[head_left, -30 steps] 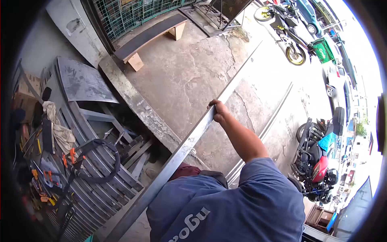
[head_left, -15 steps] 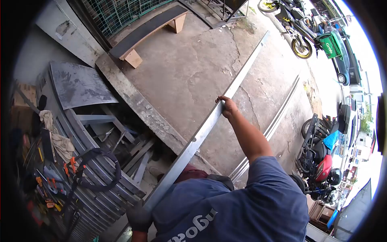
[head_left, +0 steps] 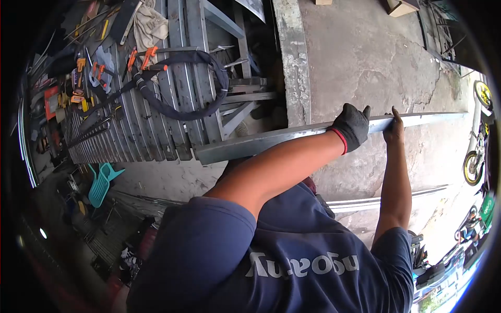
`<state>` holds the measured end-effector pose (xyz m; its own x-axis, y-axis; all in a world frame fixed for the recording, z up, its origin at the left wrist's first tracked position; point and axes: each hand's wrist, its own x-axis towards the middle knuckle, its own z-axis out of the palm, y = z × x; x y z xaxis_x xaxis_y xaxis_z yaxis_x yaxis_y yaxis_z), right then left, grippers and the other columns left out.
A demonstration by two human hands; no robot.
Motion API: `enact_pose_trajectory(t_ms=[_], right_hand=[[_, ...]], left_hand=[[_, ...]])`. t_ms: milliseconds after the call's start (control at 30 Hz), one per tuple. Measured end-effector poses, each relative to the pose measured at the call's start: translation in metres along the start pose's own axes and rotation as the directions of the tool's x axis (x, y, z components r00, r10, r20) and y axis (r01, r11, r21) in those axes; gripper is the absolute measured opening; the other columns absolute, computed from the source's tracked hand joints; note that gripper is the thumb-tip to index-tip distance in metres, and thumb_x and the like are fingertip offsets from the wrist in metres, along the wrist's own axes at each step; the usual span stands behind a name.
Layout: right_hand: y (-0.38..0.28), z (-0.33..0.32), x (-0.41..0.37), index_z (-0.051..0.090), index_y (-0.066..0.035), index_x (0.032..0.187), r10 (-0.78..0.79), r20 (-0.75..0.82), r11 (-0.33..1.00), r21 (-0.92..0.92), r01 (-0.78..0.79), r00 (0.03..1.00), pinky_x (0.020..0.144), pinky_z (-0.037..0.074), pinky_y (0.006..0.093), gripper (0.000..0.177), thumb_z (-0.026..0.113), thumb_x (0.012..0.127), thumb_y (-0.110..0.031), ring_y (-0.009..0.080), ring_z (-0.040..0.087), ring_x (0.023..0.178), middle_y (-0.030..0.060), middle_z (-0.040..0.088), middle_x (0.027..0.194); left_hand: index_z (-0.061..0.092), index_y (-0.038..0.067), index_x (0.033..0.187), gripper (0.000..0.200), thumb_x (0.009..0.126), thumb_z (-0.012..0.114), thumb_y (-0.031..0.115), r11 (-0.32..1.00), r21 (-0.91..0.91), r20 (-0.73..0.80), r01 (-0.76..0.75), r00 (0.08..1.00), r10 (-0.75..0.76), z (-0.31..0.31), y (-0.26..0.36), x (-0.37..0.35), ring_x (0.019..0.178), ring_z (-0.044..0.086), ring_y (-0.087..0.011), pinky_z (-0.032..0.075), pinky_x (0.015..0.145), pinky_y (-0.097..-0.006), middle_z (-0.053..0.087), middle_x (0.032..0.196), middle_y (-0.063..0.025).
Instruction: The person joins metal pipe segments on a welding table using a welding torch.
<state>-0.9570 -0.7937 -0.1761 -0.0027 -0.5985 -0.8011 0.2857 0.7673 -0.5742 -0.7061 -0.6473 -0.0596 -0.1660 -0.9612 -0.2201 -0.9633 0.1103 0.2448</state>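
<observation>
A long grey metal bar [head_left: 261, 144] lies crosswise in front of my body, its left end right at the edge of a slatted metal rack [head_left: 180, 130]. My left hand [head_left: 352, 128], in a dark glove with a red cuff, is closed over the bar's middle. Just right of it, my bare right hand [head_left: 395, 129] grips the same bar, thumb up at its upper edge. Its far end reaches out over the concrete floor [head_left: 360, 57]. On the rack lie a looped dark strap or hose [head_left: 172, 112] and orange-handled clamps [head_left: 150, 56].
A beige rag [head_left: 150, 25] and several tools lie on the rack. A concrete ledge [head_left: 294, 68] runs beside it. A turquoise plastic chair [head_left: 99, 188] stands at the lower left. Long thin metal strips [head_left: 360, 204] lie on the floor. Motorcycles [head_left: 472, 167] stand at the right.
My gloved left hand has moved from the bar's near end to its middle, beside my right hand. The view has turned left, and the bar now lies nearly level across it.
</observation>
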Motion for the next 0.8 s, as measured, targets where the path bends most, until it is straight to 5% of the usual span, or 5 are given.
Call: enact_pose_trajectory(t_ms=[133,333,467,600,800], right_hand=[[0.066,-0.017,0.084,0.064,-0.003,0.105,0.177,-0.162,0.982,0.092,-0.163,0.971,0.083,0.06,0.0428,0.021,0.08,0.094,-0.012,0.0253,0.07,0.087,0.0086,0.067,0.094],[0.056,-0.045,0.142,0.063,0.008,0.123,0.034,-0.483,0.999,0.0,-0.039,0.875,0.092,0.059,0.0425,0.042,0.079,0.088,-0.007,0.0291,0.069,0.101,0.0141,0.068,0.114],[0.065,-0.075,0.209,0.06,-0.001,0.118,0.126,-0.368,0.99,-0.019,-0.143,0.921,0.091,0.059,0.0442,0.027,0.073,0.1,-0.017,0.0278,0.067,0.098,0.0095,0.063,0.109],[0.1,-0.058,0.27,0.061,0.005,0.128,0.126,-0.257,0.992,0.038,-0.12,0.958,0.088,0.061,0.0444,0.034,0.071,0.102,-0.015,0.0295,0.071,0.103,0.0151,0.069,0.113],[0.191,0.041,0.284,0.068,0.001,0.111,0.142,-0.345,0.99,0.035,-0.138,0.928,0.076,0.06,0.0426,0.021,0.074,0.098,-0.014,0.0255,0.069,0.087,0.0103,0.068,0.102]], left_hand=[[0.058,0.004,0.139,0.066,0.09,0.071,0.046,0.892,-0.405,0.029,-0.2,0.972,0.232,-0.034,-0.045,0.016,0.101,0.074,-0.0309,0.044,0.096,-0.0469,0.075,0.114,-0.0143],[0.06,0.011,0.149,0.075,0.087,0.075,0.05,0.936,0.33,-0.498,0.119,0.865,0.065,-0.149,-0.292,-0.026,0.13,0.061,-0.0293,0.034,0.118,-0.0513,0.067,0.141,-0.0105],[0.048,0.01,0.159,0.086,0.093,0.068,0.062,0.739,0.557,-0.352,0.379,0.914,-0.204,-0.14,-0.498,-0.076,0.145,0.051,-0.0408,0.039,0.118,-0.0541,0.057,0.154,-0.0204],[0.034,0.008,0.166,0.091,0.099,0.063,0.062,0.861,0.17,-0.24,0.479,0.868,-0.436,-0.107,-0.535,-0.091,0.146,0.043,-0.0545,0.038,0.119,-0.056,0.046,0.163,-0.0271],[0.034,0.001,0.165,0.086,0.103,0.061,0.055,0.925,0.211,-0.315,0.315,0.918,-0.241,-0.101,-0.54,-0.093,0.147,0.039,-0.0584,0.033,0.122,-0.057,0.043,0.165,-0.0294]])
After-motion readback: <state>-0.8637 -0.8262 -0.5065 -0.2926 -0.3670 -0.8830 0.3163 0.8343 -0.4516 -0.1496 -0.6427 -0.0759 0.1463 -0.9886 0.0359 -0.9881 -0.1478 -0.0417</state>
